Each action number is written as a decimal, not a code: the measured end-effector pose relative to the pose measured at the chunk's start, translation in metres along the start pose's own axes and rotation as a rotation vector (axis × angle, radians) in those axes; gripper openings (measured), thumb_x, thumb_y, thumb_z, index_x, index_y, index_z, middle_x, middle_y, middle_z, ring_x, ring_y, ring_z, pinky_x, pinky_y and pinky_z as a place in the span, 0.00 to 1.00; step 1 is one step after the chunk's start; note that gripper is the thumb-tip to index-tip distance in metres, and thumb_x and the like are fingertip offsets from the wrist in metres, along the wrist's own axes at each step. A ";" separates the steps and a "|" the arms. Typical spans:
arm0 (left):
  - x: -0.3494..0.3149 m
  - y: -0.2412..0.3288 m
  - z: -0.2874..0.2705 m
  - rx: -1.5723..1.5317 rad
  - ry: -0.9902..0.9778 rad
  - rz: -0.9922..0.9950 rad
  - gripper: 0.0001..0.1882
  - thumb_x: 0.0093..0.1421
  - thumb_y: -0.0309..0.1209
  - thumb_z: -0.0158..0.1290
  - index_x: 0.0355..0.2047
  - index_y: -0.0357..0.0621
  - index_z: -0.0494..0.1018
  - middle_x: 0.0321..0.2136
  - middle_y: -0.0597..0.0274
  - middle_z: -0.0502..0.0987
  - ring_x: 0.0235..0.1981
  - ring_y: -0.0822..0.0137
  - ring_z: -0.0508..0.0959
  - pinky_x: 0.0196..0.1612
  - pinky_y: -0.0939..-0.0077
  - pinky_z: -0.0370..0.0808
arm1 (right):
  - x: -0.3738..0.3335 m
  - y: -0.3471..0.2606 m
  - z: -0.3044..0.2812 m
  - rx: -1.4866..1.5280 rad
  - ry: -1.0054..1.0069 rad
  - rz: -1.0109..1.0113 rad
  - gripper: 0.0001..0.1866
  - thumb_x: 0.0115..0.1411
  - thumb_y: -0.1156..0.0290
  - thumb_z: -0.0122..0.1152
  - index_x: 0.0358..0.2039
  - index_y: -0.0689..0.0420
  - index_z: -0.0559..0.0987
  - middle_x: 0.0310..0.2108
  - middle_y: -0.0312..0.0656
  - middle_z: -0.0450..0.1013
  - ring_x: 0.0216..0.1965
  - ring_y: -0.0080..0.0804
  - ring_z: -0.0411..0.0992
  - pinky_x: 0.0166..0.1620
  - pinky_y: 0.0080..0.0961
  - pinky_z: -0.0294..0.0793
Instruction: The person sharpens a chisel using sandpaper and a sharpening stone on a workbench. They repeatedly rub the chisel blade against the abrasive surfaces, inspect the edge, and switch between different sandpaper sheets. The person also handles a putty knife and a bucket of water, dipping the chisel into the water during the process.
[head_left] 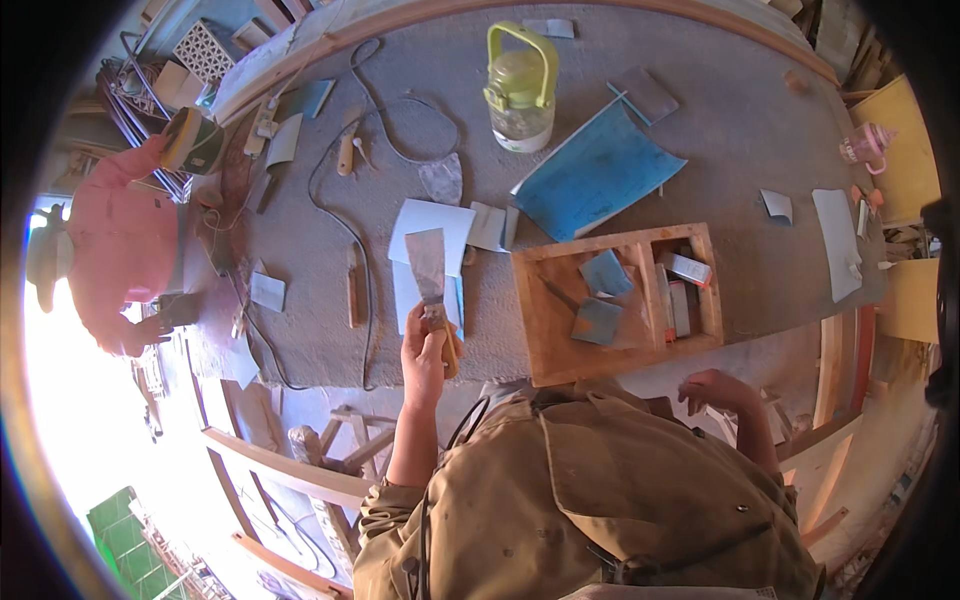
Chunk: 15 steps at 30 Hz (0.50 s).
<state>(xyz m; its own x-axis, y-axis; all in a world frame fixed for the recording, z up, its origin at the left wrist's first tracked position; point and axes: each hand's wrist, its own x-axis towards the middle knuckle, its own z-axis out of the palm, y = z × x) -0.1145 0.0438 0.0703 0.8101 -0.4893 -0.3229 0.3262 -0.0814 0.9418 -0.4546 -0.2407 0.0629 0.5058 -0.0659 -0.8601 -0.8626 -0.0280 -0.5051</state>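
Observation:
My left hand [424, 358] is closed round the wooden handle of a putty knife [427, 268], its wide metal blade pointing away from me. Under the blade lie white sheets of sandpaper [405, 295] on the table. Off to the right and below the table edge hangs my right hand [718, 390], its fingers loosely curled and nothing in them. Between the two hands, at the near edge, sits a wooden tray [548, 350] with two compartments. It holds blue-grey sandpaper pieces [598, 320] and small boxes [686, 268].
A large blue sandpaper sheet [600, 172] and a green-lidded jug [520, 105] stand farther back. A black cable [318, 190] loops over the left side near another wooden-handled tool [352, 290]. At far left a person in pink [120, 245] works. A pink cup [866, 146] stands right.

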 end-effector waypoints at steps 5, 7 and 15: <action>-0.039 -0.016 0.026 0.016 0.021 -0.089 0.09 0.63 0.30 0.42 0.42 0.40 0.63 0.18 0.62 0.68 0.16 0.72 0.68 0.21 0.79 0.66 | 0.015 -0.041 -0.010 0.015 -0.234 -0.291 0.18 0.62 0.56 0.49 0.30 0.60 0.76 0.19 0.36 0.72 0.22 0.22 0.71 0.29 0.21 0.72; -0.052 -0.025 0.030 0.018 0.048 -0.187 0.06 0.64 0.30 0.43 0.34 0.40 0.63 0.15 0.63 0.67 0.15 0.72 0.69 0.20 0.79 0.67 | 0.027 -0.055 -0.006 -0.036 -0.313 -0.332 0.18 0.62 0.56 0.50 0.31 0.60 0.75 0.19 0.35 0.72 0.22 0.22 0.71 0.27 0.22 0.71; -0.070 -0.045 0.003 -0.250 0.140 -0.429 0.06 0.61 0.28 0.45 0.36 0.39 0.69 0.30 0.60 0.75 0.25 0.70 0.75 0.28 0.77 0.74 | 0.044 -0.096 0.033 -0.229 -0.135 -0.414 0.20 0.59 0.55 0.50 0.25 0.61 0.75 0.16 0.40 0.72 0.20 0.27 0.72 0.26 0.27 0.69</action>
<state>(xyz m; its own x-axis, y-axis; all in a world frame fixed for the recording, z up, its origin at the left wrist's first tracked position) -0.1876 0.0790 0.0508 0.6299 -0.3352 -0.7006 0.7360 -0.0304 0.6763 -0.3497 -0.2076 0.0714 0.7904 0.1268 -0.5993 -0.5608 -0.2440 -0.7912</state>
